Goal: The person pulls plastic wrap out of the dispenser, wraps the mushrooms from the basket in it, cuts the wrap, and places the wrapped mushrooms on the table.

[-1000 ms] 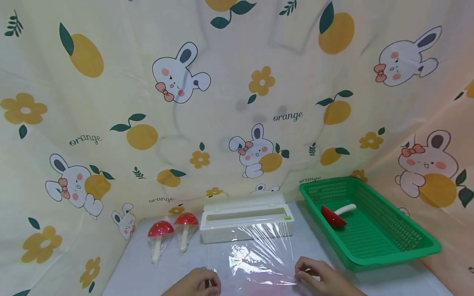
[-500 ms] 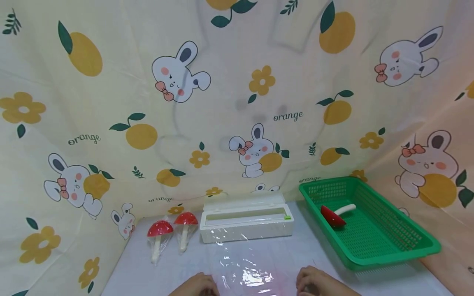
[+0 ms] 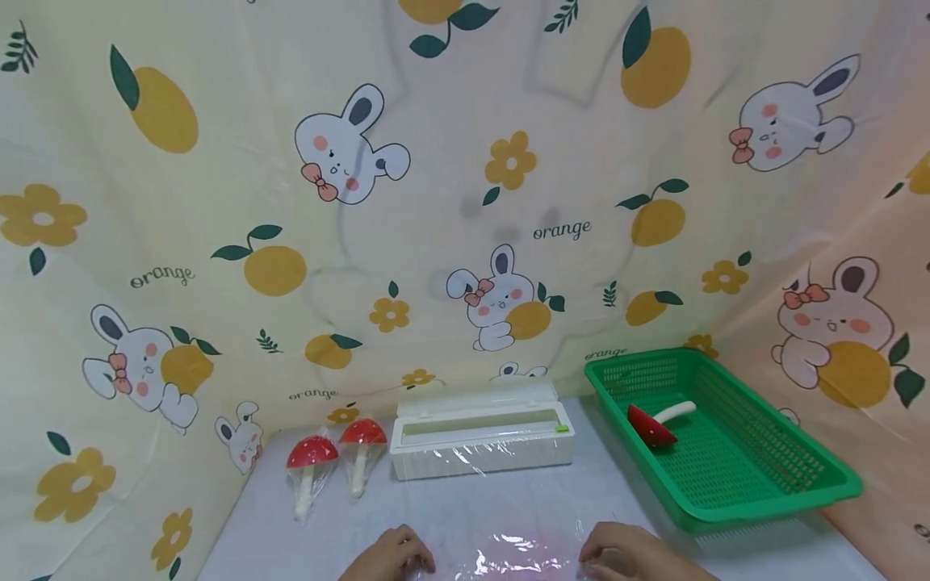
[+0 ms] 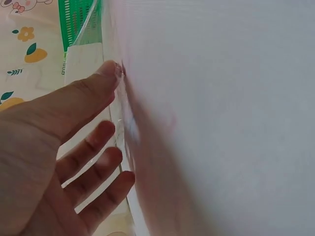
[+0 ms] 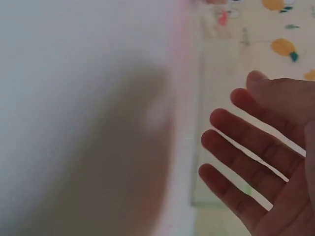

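My left hand (image 3: 392, 555) pinches the near left edge of a sheet of clear plastic wrap (image 3: 501, 557). In the left wrist view, thumb and forefinger meet on the film (image 4: 119, 73), and the other fingers are spread and slightly bent. My right hand (image 3: 632, 553) is at the film's right side; in the right wrist view its fingers are extended, the thumb lies close to the forefinger, and no film shows between them. The shiny film lies low over the table, with a pinkish patch under it. Behind it stands a white wrap dispenser box (image 3: 479, 461) with its lid raised.
Two red-capped toy mushrooms (image 3: 312, 464) in clear wrap lie left of the dispenser. A green basket (image 3: 770, 504) at the right holds another mushroom (image 3: 654, 426), tipped over. A patterned curtain (image 3: 436, 202) hangs at the back of the white table (image 3: 269, 524).
The film was stretched from the dispenser to both hands; it has come away from the box and been lowered toward the near table. The right hand's fingers now look loosened.
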{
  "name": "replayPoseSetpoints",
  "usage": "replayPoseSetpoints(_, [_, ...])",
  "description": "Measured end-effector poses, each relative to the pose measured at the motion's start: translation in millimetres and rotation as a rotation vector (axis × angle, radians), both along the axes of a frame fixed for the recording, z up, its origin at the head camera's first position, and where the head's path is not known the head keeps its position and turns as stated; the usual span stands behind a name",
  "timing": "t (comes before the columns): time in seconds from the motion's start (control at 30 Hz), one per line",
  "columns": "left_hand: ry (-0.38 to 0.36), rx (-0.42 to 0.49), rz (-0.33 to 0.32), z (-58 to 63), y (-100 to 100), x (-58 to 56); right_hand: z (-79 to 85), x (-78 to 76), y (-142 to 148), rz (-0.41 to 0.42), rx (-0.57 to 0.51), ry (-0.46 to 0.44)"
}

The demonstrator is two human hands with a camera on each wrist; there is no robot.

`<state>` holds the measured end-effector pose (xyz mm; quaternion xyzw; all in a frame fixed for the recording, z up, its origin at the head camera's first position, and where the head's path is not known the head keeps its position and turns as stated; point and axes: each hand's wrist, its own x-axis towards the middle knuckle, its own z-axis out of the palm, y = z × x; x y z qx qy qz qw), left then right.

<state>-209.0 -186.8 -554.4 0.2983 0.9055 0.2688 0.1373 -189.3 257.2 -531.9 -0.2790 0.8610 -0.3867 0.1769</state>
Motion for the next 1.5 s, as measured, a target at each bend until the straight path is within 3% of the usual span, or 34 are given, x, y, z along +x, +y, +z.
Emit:
replayPoseSetpoints(0.13, [0.067, -0.065, 0.030, -2.7, -3.9, -2.6, 23.6, 1.7, 3.3, -0.019, -0.029, 0.136])
replayPoseSetpoints(0.33, [0.069, -0.122, 0.064, -5.8, -3.7, -2.3, 53.5, -5.3, 18.9, -0.027, -0.097, 0.575])
replayPoseSetpoints(0.5, [0.086, -0.151, 0.066, -9.6, -2.2, -3.9, 77.8, -21.4, 44.6, -0.153, -0.023, 0.816])
replayPoseSetpoints(0.57, [0.079, -0.152, 0.071, -9.8, -1.9, -5.3, 85.1, -30.8, 56.6, -0.195, 0.030, 0.867])
replayPoseSetpoints(0.73, [0.050, -0.143, 0.086, -11.0, -1.7, -7.8, 99.5, -51.7, 80.7, -0.237, 0.130, 0.827])
replayPoseSetpoints(1.03, [0.041, -0.127, 0.087, -10.8, -0.9, -7.5, 114.9, -93.8, 121.3, -0.261, 0.207, 0.801])
replayPoseSetpoints(1.27, [0.053, -0.112, 0.075, -16.6, -2.0, -8.8, 101.0, -130.5, 152.0, -0.331, 0.190, 0.623])
replayPoseSetpoints(1.5, [0.051, -0.134, 0.091, -16.2, 1.0, -10.2, 84.2, -153.6, 170.3, -0.363, 0.165, 0.528])
